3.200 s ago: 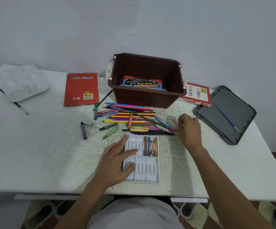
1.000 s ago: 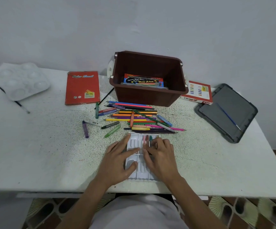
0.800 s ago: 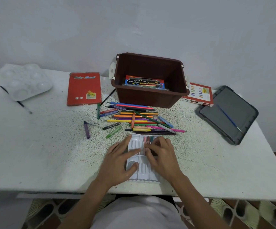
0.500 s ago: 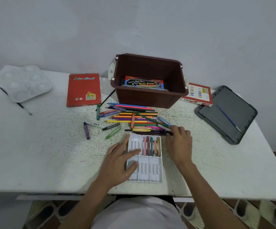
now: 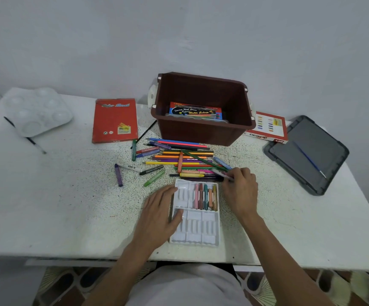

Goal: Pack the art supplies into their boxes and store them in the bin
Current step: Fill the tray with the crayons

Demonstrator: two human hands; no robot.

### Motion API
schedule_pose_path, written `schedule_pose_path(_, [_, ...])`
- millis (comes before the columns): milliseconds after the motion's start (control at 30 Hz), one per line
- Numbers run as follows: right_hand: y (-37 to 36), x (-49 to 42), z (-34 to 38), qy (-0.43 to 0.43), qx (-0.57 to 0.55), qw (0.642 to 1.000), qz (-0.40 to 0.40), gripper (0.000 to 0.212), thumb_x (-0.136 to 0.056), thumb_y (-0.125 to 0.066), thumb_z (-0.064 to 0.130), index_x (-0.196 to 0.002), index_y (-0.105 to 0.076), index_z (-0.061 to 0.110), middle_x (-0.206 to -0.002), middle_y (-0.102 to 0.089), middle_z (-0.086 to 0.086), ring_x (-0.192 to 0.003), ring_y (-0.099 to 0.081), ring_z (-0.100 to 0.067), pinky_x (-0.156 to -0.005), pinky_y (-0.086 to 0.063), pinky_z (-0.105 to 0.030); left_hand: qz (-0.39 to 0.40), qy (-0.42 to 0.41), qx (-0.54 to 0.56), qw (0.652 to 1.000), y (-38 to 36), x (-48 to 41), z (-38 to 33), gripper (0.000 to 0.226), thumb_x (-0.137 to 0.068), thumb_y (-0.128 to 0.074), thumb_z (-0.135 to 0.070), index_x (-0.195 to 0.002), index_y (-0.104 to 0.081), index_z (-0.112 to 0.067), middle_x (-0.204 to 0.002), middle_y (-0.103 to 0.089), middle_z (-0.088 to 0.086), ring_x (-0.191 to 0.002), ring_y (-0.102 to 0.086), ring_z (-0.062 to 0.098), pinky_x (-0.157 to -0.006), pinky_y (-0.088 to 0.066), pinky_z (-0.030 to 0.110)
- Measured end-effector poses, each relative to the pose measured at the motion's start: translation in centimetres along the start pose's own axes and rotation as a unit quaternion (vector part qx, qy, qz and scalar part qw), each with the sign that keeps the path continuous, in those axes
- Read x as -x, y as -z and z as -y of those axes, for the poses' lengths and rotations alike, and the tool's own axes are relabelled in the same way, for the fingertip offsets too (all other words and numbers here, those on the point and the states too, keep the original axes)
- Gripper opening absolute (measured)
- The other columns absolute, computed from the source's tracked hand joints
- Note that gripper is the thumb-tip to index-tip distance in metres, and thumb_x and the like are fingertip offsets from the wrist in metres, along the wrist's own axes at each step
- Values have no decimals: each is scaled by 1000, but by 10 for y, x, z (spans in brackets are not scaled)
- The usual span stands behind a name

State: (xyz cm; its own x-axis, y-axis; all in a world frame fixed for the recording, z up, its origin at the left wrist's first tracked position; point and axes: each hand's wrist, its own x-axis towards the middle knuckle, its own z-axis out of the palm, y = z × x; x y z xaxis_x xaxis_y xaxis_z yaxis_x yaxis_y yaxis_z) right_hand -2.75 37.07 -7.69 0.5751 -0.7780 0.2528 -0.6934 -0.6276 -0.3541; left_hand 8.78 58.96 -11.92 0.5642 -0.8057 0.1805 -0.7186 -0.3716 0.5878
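Observation:
A white plastic crayon tray (image 5: pixel 201 236) lies near the table's front edge with several crayons (image 5: pixel 205 196) slotted in its upper right part. My left hand (image 5: pixel 159 215) rests flat on the tray's left side. My right hand (image 5: pixel 241 191), just right of the tray's top corner, pinches a pale grey crayon (image 5: pixel 220 174) at the edge of the loose pile of pencils and crayons (image 5: pixel 185 161). Behind the pile stands the brown bin (image 5: pixel 203 131) with a watercolour box (image 5: pixel 195 111) inside.
A red pencil box (image 5: pixel 114 120) lies left of the bin, an oil pastel box (image 5: pixel 267 127) to its right. The grey bin lid (image 5: pixel 307 153) holds a blue brush. A white palette (image 5: pixel 39 110) and a brush (image 5: pixel 25 138) sit far left. Stray crayons (image 5: pixel 118 177) lie left of the pile.
My right hand left the tray after placing a crayon, went up to the pile's right end and picked up a pale crayon. My left hand stayed on the tray.

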Motion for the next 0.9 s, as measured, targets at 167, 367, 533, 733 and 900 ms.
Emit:
schedule_pose_path(167, [19,12,26,-27,-255,964,68,15,-88,-68,10,-97,-61,20,-99,-63,3,-91,-61,-6,-78,-54,-29,-8,2,2,1000,0,0,0,49,-94,-44,-48,-134,-46,-19,-140,-50,-1,-130,-43,16,-111,-31,33])
schedule_pose_path(367, [29,36,52,-3,-346,932,109,22,-93,-64,8,-113,-60,19,-84,-70,12,-80,-66,-2,-71,-52,-14,-11,0,-1,1000,1,-1,-1,48,-93,-45,-48,-132,-48,-20,-138,-51,-1,-130,-44,16,-110,-29,30])
schedule_pose_path(533, [19,44,57,80,-271,946,161,33,-95,-62,13,-122,-47,27,-79,-67,8,-68,-64,-5,-61,-51,-24,-5,5,-5,1000,2,-1,0,51,-93,-44,-49,-136,-44,-21,-141,-49,-1,-132,-42,17,-111,-27,30])
schedule_pose_path(733, [1,50,57,89,-218,964,126,20,-95,-62,20,-102,-45,27,-76,-62,4,-66,-57,-12,-57,-48,-35,-3,5,-8,1000,2,-1,-2,51,-93,-45,-48,-135,-45,-21,-140,-50,0,-131,-44,18,-110,-26,28])
schedule_pose_path(900, [-17,58,50,179,-104,978,24,9,-87,-70,11,-92,-63,13,-85,-62,-2,-76,-48,-19,-65,-43,-34,-7,5,-3,1000,3,-1,-3,50,-92,-47,-47,-134,-47,-20,-139,-52,0,-130,-44,17,-110,-22,24])
